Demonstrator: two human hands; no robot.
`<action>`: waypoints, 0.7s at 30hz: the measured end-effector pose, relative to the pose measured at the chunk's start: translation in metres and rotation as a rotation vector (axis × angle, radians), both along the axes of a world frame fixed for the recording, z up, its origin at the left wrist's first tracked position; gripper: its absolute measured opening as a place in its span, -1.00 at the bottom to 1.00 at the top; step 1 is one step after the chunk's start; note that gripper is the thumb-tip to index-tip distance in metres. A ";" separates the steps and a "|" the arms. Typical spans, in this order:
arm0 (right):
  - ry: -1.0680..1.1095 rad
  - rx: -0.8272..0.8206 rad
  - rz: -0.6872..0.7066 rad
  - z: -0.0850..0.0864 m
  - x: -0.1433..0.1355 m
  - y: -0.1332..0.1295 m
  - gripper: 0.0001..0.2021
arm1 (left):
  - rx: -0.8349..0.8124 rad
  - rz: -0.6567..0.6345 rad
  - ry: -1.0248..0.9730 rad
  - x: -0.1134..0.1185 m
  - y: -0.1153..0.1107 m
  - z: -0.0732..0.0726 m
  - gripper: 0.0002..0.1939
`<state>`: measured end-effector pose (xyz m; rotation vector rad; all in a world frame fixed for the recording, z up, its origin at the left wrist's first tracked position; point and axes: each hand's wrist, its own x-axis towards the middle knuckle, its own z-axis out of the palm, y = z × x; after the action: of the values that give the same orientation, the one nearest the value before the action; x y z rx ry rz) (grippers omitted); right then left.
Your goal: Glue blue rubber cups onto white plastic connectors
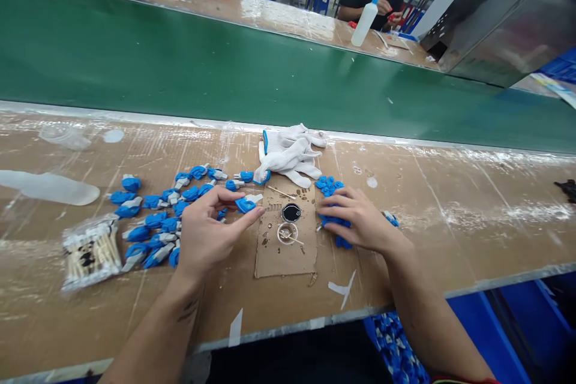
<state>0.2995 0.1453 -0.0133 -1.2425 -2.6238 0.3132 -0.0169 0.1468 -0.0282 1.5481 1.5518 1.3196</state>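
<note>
My left hand [209, 231] pinches a small blue and grey plastic part [245, 204] between thumb and fingers. My right hand [357, 216] rests over a pile of small blue plastic pieces [329, 185], fingers curved down onto them; whether it grips one is hidden. Between my hands lies a stained cardboard piece [285, 264]. On it stand a small cup of dark liquid [291, 212] and a small clear cup [287, 233] with a swab stick across it. Another cotton swab [281, 192] lies above the cups. Many blue and grey parts [155, 219] are spread left of my left hand.
White gloves [290, 156] lie behind the cardboard. A bag of cotton swabs [91, 252] and a translucent bottle [49, 187] are at left. Beyond runs a green conveyor belt [202, 60]; across it, two people sit near a glue bottle [365, 21]. Blue bins [490, 336] stand below the edge.
</note>
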 end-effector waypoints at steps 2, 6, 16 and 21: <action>-0.024 -0.011 0.045 -0.005 0.001 -0.005 -0.84 | -0.002 -0.005 -0.013 0.000 0.000 0.000 -0.71; 0.003 0.021 -0.005 -0.004 0.016 -0.009 -0.85 | -0.006 0.000 -0.030 0.001 0.001 0.000 -0.71; 0.198 -0.055 0.236 0.044 -0.050 -0.010 -0.87 | -0.004 -0.071 -0.055 0.004 0.001 -0.003 -0.70; 0.195 -0.099 0.276 0.038 -0.063 -0.009 -0.87 | 0.010 -0.128 -0.071 0.005 0.002 0.002 -0.68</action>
<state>0.2366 0.1359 0.0246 -0.8250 -2.6323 0.5856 -0.0119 0.1490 -0.0260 1.5631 1.3809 1.2980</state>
